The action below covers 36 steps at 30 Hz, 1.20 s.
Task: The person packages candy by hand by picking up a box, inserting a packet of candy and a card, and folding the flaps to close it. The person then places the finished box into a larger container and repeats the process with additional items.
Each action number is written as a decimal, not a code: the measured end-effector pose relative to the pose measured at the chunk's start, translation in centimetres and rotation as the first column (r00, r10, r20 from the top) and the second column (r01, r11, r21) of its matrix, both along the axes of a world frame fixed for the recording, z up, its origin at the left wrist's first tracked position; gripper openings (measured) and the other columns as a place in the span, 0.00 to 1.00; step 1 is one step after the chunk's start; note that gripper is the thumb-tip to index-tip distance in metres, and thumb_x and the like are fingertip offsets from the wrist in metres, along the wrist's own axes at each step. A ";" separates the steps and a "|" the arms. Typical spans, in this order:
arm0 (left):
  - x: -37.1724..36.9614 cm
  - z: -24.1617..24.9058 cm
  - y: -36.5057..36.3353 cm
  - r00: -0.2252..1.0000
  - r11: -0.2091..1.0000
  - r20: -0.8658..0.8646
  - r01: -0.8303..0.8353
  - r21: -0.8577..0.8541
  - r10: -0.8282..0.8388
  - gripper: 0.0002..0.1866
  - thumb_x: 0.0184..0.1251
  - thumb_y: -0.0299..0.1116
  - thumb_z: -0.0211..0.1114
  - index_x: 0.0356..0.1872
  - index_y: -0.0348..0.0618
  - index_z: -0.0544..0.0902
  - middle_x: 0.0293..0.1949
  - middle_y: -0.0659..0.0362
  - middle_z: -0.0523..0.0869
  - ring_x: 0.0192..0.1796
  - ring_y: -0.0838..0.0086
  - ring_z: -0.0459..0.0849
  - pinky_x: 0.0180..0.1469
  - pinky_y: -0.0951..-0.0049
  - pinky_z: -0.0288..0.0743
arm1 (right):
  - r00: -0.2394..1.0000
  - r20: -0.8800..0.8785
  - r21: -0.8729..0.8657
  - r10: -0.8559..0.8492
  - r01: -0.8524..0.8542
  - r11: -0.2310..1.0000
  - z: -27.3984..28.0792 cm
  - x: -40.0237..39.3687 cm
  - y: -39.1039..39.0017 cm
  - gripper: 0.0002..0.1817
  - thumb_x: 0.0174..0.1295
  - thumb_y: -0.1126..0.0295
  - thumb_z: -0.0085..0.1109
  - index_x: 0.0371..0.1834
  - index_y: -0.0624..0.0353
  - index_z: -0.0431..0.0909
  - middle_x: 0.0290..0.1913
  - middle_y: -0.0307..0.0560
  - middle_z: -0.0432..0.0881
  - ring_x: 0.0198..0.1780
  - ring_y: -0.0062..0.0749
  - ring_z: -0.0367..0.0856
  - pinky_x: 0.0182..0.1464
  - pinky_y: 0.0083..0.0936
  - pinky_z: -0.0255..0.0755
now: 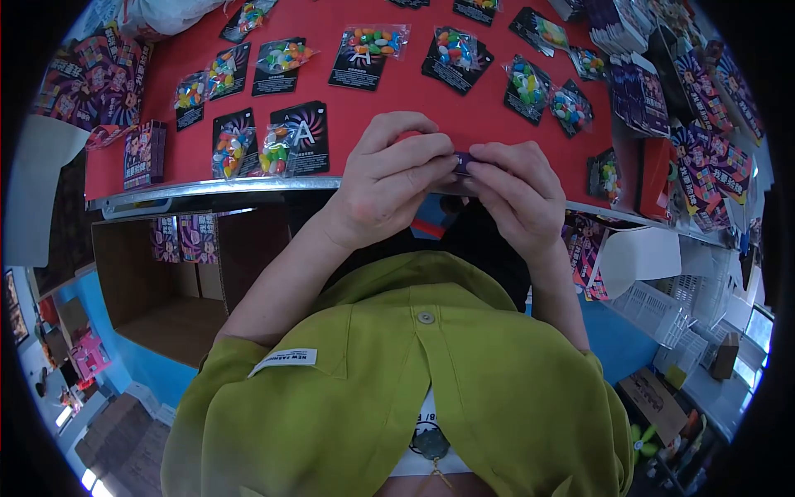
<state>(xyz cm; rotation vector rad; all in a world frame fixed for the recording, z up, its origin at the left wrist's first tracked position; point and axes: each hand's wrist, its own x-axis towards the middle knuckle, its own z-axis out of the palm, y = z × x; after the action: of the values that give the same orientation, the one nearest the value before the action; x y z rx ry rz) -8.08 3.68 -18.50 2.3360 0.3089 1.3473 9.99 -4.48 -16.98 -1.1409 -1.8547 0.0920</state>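
Observation:
Over the front edge of the red table, my left hand [389,178] and my right hand [522,195] meet at a small purple box [462,163]. Fingers of both hands pinch it from either side, and only a narrow strip of it shows between them. Beyond my hands lie black card stacks, each with a clear bag of colourful candy-like pieces on top. The nearest are a stack with a large letter A [310,141] and its candy bag [276,149], left of my left hand. Another candy bag [570,108] rests beyond my right hand.
Printed purple boxes [145,156] stand at the table's left edge, and more purple boxes [638,95] are stacked at the right. An open cardboard box [161,311] sits below the table at left. White plastic baskets [650,311] are at lower right.

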 end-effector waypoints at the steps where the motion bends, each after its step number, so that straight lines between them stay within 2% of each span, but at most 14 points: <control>1: 0.0 0.0 0.1 1.000 0.999 -0.003 0.024 -0.046 -0.024 0.15 0.42 0.21 0.72 0.36 0.34 0.84 0.42 0.55 0.84 0.46 0.59 0.79 0.45 0.66 0.76 | 0.999 0.038 0.019 -0.027 0.026 0.999 0.1 -0.2 0.2 0.17 0.43 0.78 0.70 0.39 0.58 0.82 0.44 0.45 0.82 0.36 0.35 0.78 0.34 0.26 0.72; 8: -0.5 -0.8 0.3 0.999 0.998 -0.002 0.035 0.051 -0.035 0.16 0.42 0.23 0.70 0.37 0.36 0.84 0.44 0.55 0.83 0.48 0.58 0.79 0.48 0.64 0.76 | 0.983 0.166 0.150 -0.073 0.048 0.988 -0.3 -0.9 0.4 0.16 0.42 0.79 0.68 0.38 0.60 0.82 0.46 0.44 0.83 0.40 0.39 0.78 0.41 0.32 0.73; 10: -1.0 0.3 -0.6 0.991 0.969 -0.071 -0.091 0.229 0.110 0.16 0.45 0.25 0.67 0.40 0.34 0.83 0.48 0.54 0.81 0.51 0.56 0.79 0.51 0.57 0.74 | 0.963 0.253 0.187 -0.094 0.047 0.981 -0.2 -0.4 0.3 0.15 0.42 0.79 0.68 0.37 0.63 0.81 0.45 0.46 0.83 0.41 0.41 0.79 0.42 0.32 0.73; 12: -0.3 -0.3 -1.6 0.971 0.948 -0.090 -0.192 0.252 0.221 0.19 0.48 0.28 0.66 0.44 0.32 0.81 0.53 0.50 0.77 0.57 0.51 0.75 0.54 0.51 0.72 | 0.965 0.199 0.174 -0.172 0.138 0.975 -0.7 -0.2 0.4 0.14 0.43 0.81 0.66 0.37 0.65 0.81 0.45 0.49 0.82 0.41 0.44 0.79 0.43 0.33 0.74; 14: 1.0 -0.6 -3.2 0.943 0.947 -0.079 -0.320 0.040 0.322 0.25 0.48 0.29 0.66 0.50 0.30 0.78 0.56 0.45 0.74 0.63 0.46 0.70 0.57 0.48 0.70 | 0.963 0.243 0.203 -0.117 0.068 0.977 -0.8 -1.6 0.0 0.15 0.44 0.82 0.66 0.38 0.66 0.80 0.45 0.51 0.82 0.42 0.45 0.79 0.44 0.34 0.74; 15: 1.5 -1.4 -3.7 0.913 0.923 -0.138 -0.377 0.074 0.384 0.29 0.51 0.35 0.66 0.54 0.31 0.74 0.59 0.43 0.71 0.66 0.42 0.63 0.61 0.43 0.64 | 0.947 0.303 0.215 -0.104 0.038 0.976 -0.8 -2.0 0.0 0.15 0.44 0.82 0.65 0.39 0.67 0.80 0.45 0.52 0.81 0.43 0.47 0.79 0.44 0.34 0.75; 18: 2.6 -1.5 -3.9 0.866 0.884 -0.175 -0.456 0.106 0.468 0.29 0.54 0.40 0.62 0.55 0.31 0.73 0.61 0.43 0.69 0.68 0.43 0.60 0.65 0.41 0.58 | 0.957 0.260 0.192 -0.128 0.079 0.978 -0.7 -1.2 0.8 0.14 0.48 0.83 0.63 0.41 0.69 0.79 0.46 0.53 0.81 0.44 0.47 0.79 0.45 0.35 0.75; 19: 2.9 -2.0 -3.3 0.811 0.827 -0.193 -0.501 0.257 0.552 0.30 0.54 0.44 0.62 0.54 0.31 0.73 0.61 0.43 0.68 0.68 0.43 0.60 0.63 0.42 0.57 | 0.961 0.254 0.163 -0.107 0.067 0.984 -0.7 -1.2 0.8 0.13 0.51 0.83 0.61 0.42 0.70 0.79 0.46 0.55 0.80 0.45 0.47 0.78 0.47 0.35 0.74; 22: 2.1 -0.6 -1.8 0.902 0.921 -0.187 -0.370 0.126 0.388 0.30 0.50 0.41 0.64 0.53 0.31 0.73 0.60 0.44 0.69 0.66 0.45 0.63 0.56 0.45 0.62 | 0.981 0.172 0.052 -0.085 0.077 0.996 0.6 -1.6 1.3 0.12 0.55 0.82 0.59 0.43 0.70 0.79 0.48 0.55 0.79 0.47 0.46 0.78 0.51 0.35 0.72; 24: -1.1 2.0 1.1 0.840 0.843 -0.177 -0.454 0.289 0.513 0.31 0.42 0.35 0.66 0.52 0.33 0.74 0.59 0.45 0.69 0.65 0.45 0.64 0.51 0.48 0.65 | 0.978 0.136 0.061 -0.157 0.150 0.987 1.4 -0.9 1.0 0.12 0.57 0.81 0.58 0.44 0.70 0.79 0.49 0.55 0.79 0.49 0.46 0.77 0.53 0.35 0.72; 26: -6.1 5.5 4.6 0.761 0.783 -0.190 -0.590 0.196 0.621 0.29 0.37 0.30 0.67 0.48 0.37 0.76 0.57 0.46 0.71 0.64 0.47 0.65 0.50 0.49 0.66 | 0.944 0.097 0.076 -0.316 0.309 0.948 1.2 0.6 0.2 0.10 0.63 0.78 0.55 0.46 0.69 0.79 0.53 0.56 0.78 0.53 0.45 0.76 0.55 0.35 0.71; 29: -16.9 5.5 11.1 0.452 0.553 -0.349 -0.783 0.287 0.821 0.27 0.37 0.35 0.68 0.46 0.39 0.79 0.59 0.48 0.71 0.66 0.54 0.65 0.56 0.51 0.68 | 0.913 0.023 -0.020 -0.407 0.408 0.913 -0.1 3.7 -0.9 0.09 0.65 0.77 0.54 0.45 0.69 0.79 0.52 0.55 0.78 0.54 0.44 0.77 0.56 0.34 0.71; 31: -23.2 3.8 13.7 0.293 0.474 -0.513 -0.838 0.268 0.807 0.33 0.36 0.39 0.69 0.51 0.41 0.79 0.63 0.51 0.70 0.68 0.56 0.65 0.61 0.51 0.67 | 0.899 0.041 -0.043 -0.437 0.439 0.898 -1.2 5.9 -1.4 0.09 0.66 0.77 0.53 0.45 0.69 0.79 0.51 0.54 0.79 0.53 0.42 0.77 0.56 0.32 0.71; 36: -27.3 2.6 15.9 0.148 0.455 -0.865 -0.885 0.101 0.480 0.37 0.36 0.43 0.69 0.58 0.51 0.77 0.66 0.56 0.68 0.71 0.56 0.59 0.67 0.50 0.61 | 0.867 -0.061 -0.142 -0.495 0.484 0.864 -1.5 8.3 -1.6 0.09 0.67 0.76 0.53 0.45 0.69 0.79 0.48 0.52 0.80 0.51 0.37 0.78 0.54 0.28 0.72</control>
<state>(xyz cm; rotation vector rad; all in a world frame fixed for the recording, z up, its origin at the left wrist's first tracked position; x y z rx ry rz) -35.42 19.62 -15.88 2.1983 2.0587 0.1405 18.32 -6.09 -18.48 -1.6356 -1.4383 -0.0321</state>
